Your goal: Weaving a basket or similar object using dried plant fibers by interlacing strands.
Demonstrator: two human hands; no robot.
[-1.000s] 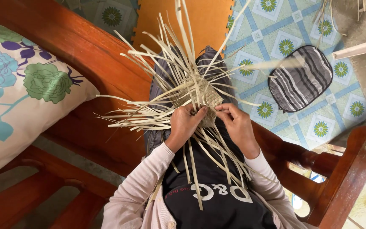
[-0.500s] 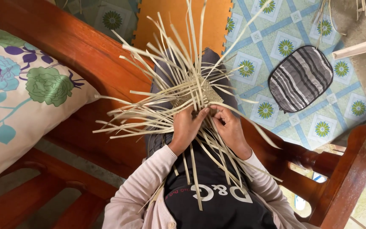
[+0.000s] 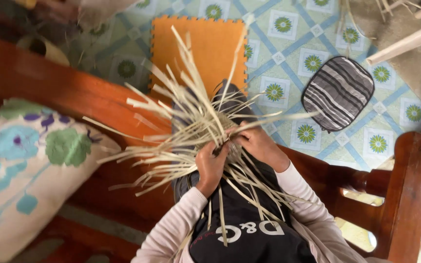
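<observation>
patterned green-and-blue floor is showing below, orange foam mat and striped cushion lying on it. i'm sitting on a wooden bench, left hand and right hand both pinching closed on the woven straw strips over my lap.

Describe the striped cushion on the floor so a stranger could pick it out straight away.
Start at the patterned floor covering of pale tiles with green flower medallions, beyond the wooden bench. To the right of the plain orange foam mat lies the striped cushion, a flat pad with rounded corners. It alone carries grey, black and white stripes; everything near it is floral or plain.
</observation>
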